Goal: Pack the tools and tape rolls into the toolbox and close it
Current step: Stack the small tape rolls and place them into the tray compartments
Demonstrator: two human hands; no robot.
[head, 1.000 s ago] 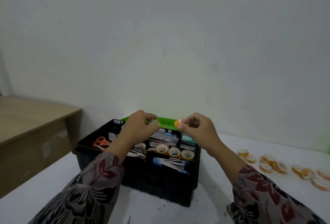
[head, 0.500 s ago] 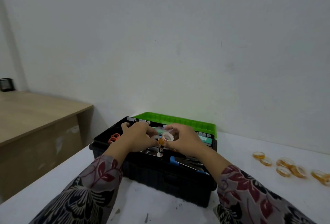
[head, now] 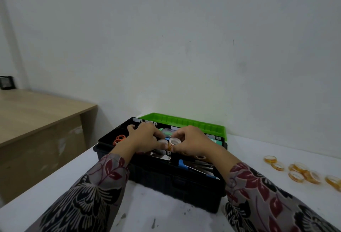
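Observation:
A black toolbox [head: 166, 182] stands open on the white table, its green lid [head: 184, 123] tipped back toward the wall. Both hands are down inside it, side by side. My right hand [head: 193, 142] pinches a small amber tape roll [head: 173, 142]. My left hand [head: 145, 138] holds a second pale tape roll [head: 162, 142] right beside it. Orange-handled scissors [head: 119, 138] lie in the left compartment, and a blue-handled tool [head: 195, 167] lies in the front right one. Several more tape rolls [head: 295, 171] lie loose on the table to the right.
A wooden desk [head: 36, 113] stands lower at the left, with a small black object [head: 7, 82] at its far corner. The white wall rises close behind the toolbox. The white table [head: 55, 182] shows dark smudges near its front edge.
Both hands have come down from above the box into its middle, each still holding a tape roll. The camera has tilted and moved closer.

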